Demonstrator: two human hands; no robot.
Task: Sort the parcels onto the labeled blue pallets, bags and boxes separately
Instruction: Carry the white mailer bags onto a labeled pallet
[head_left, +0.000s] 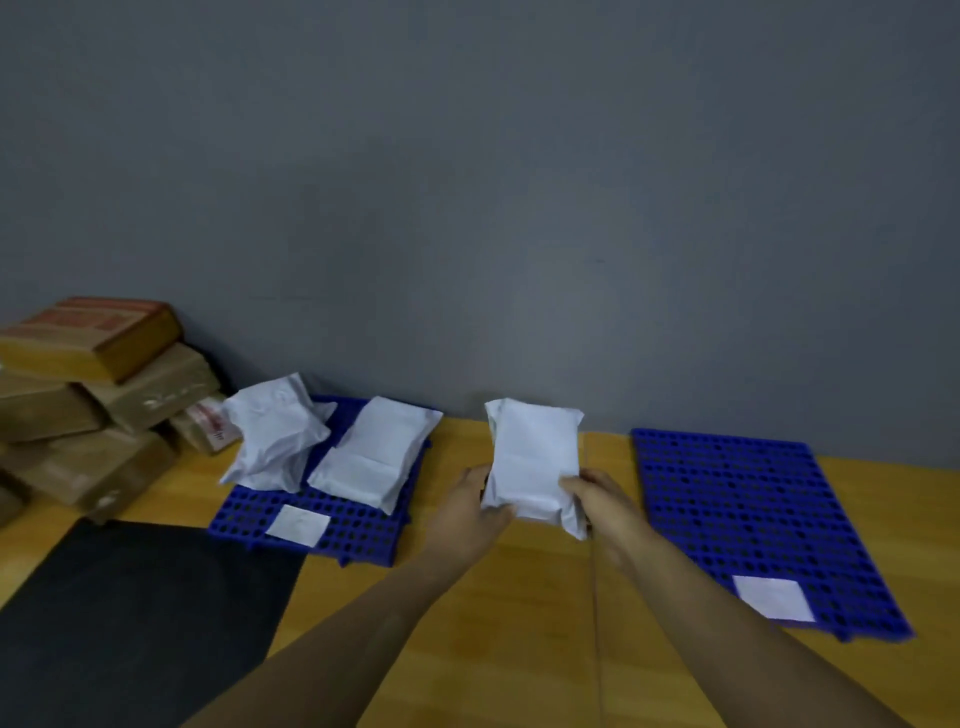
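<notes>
I hold a white bag parcel up between both hands, above the wooden floor between the two pallets. My left hand grips its lower left edge and my right hand its lower right corner. The left blue pallet carries a white paper label and several white bags, among them a crumpled one and a flat one. The right blue pallet holds only its white label.
Several brown cardboard boxes are piled against the grey wall at the far left. A black mat covers the floor at the lower left. The grey wall runs right behind both pallets.
</notes>
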